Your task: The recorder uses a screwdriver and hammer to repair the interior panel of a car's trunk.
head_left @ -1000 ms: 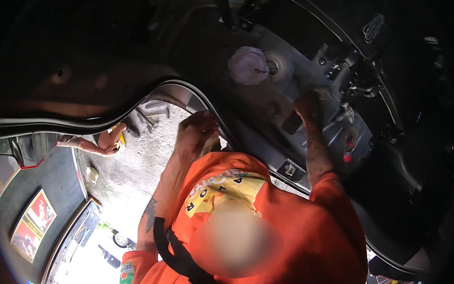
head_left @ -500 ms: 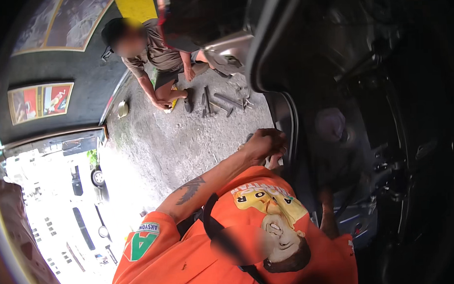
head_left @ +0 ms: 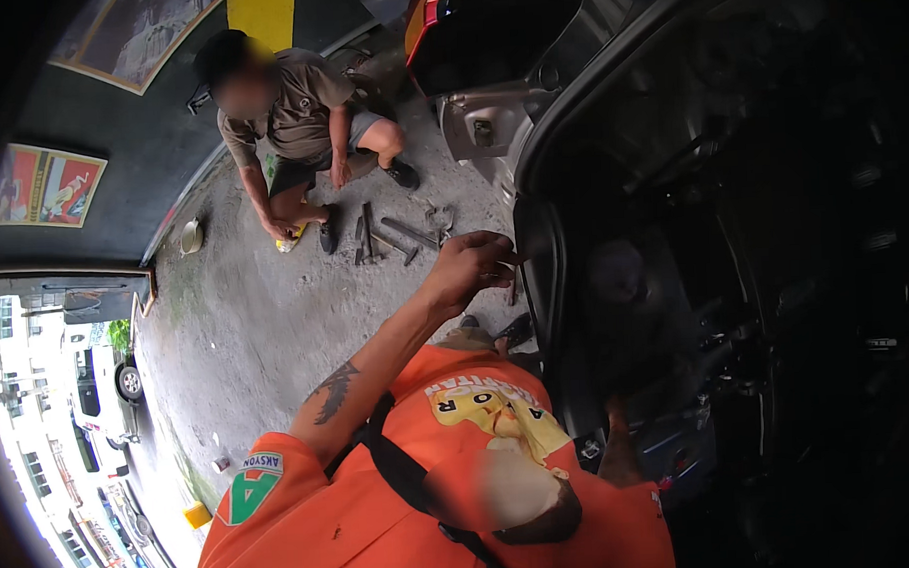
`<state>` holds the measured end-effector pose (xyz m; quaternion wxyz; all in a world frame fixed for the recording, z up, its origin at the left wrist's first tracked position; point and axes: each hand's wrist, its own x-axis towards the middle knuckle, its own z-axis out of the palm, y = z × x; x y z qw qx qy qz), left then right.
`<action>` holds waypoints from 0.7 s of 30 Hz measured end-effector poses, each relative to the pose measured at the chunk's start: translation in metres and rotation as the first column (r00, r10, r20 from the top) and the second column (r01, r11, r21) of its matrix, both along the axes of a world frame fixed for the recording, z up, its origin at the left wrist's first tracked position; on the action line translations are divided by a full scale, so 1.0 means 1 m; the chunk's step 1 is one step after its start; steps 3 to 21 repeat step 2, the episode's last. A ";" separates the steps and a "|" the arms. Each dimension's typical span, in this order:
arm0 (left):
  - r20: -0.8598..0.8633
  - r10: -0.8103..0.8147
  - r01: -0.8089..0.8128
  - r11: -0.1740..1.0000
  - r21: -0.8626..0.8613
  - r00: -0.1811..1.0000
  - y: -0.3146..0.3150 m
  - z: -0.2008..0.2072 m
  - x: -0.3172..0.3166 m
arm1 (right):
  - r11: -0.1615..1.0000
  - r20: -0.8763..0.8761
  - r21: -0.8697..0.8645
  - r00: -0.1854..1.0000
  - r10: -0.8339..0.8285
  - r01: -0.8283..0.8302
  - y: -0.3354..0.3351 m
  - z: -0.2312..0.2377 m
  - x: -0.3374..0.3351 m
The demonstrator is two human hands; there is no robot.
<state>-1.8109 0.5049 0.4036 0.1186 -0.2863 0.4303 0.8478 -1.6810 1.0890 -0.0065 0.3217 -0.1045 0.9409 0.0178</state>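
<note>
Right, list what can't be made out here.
Head view:
1. Right hand: lost in the dark engine bay beyond the right forearm.
2. Left hand, at the car body's edge: whether it grips anything, too small.
3. Tools on the floor by the crouching person: too small to identify.

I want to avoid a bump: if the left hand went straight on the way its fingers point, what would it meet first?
Most likely the dark edge of the car body. The left hand already rests at or just beside that edge, fingers pointing right toward it; depth is unclear, so contact cannot be confirmed.
</note>
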 end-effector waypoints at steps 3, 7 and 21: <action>0.027 0.023 -0.024 0.999 0.033 0.999 -0.023 -0.006 0.021 | 0.999 -0.042 0.007 0.998 0.042 -0.042 0.031 -0.084 -0.010; 0.027 0.023 -0.024 0.999 0.033 0.999 -0.023 -0.006 0.021 | 0.999 -0.042 0.007 0.998 0.042 -0.042 0.031 -0.084 -0.010; 0.027 0.023 -0.024 0.999 0.033 0.999 -0.023 -0.006 0.021 | 0.999 -0.042 0.007 0.998 0.042 -0.042 0.031 -0.084 -0.010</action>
